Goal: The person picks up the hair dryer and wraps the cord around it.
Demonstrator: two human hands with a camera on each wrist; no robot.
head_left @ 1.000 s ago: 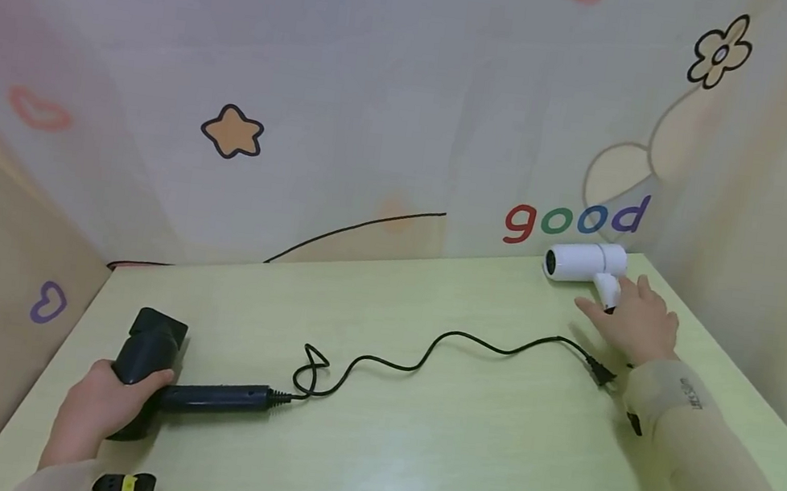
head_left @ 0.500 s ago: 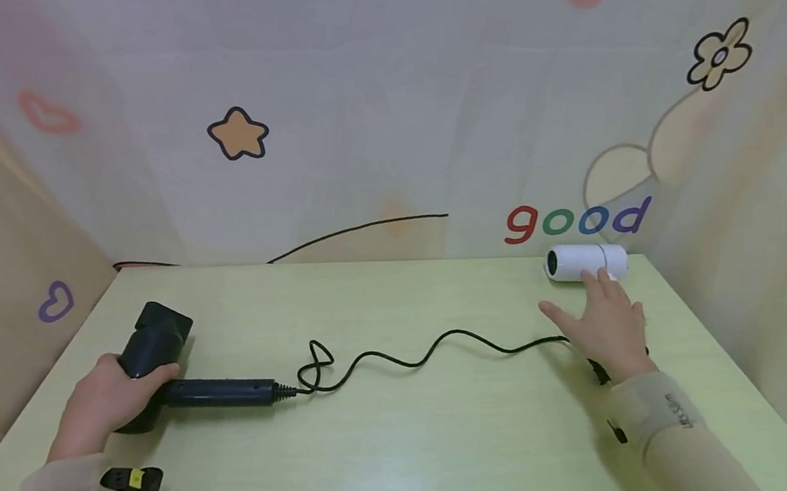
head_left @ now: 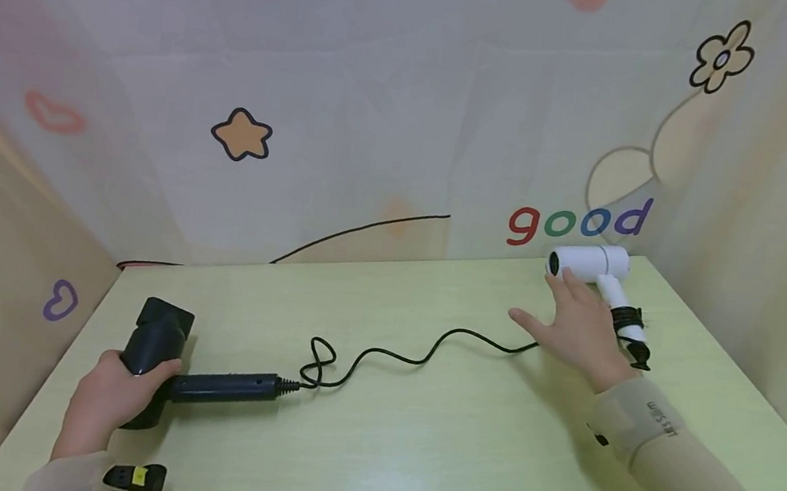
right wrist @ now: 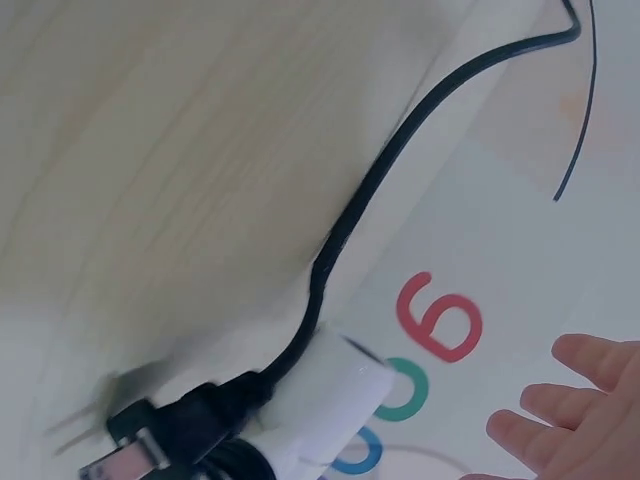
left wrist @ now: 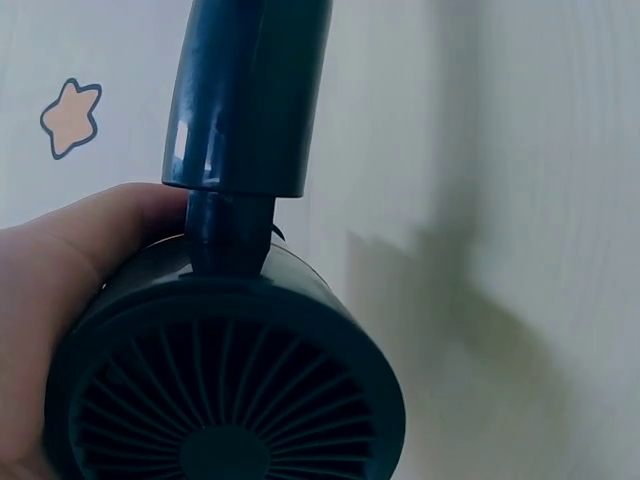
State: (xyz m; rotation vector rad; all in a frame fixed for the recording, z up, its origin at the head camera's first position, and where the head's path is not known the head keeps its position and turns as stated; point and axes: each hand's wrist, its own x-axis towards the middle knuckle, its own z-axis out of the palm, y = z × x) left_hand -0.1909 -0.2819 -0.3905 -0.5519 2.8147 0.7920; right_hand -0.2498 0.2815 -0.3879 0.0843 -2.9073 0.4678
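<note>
In the head view my left hand grips the barrel of a dark hair dryer at the table's left side, its handle pointing right. The left wrist view shows the slatted intake grille with the thumb around the barrel. A black cord runs from the handle toward my right hand, which hovers over the cord with fingers spread and nothing held. Its plug shows in the right wrist view but is hidden behind the hand from the head. Just beyond lies a white hair dryer.
The pale table meets a printed cloth backdrop at its back edge. A black cord bundle is wound around the white dryer's handle. Cloth also hangs at both sides of the table.
My right hand has moved left, away from the white hair dryer's handle, uncovering the handle and its wound cord. The left hand keeps its grip on the dark hair dryer.
</note>
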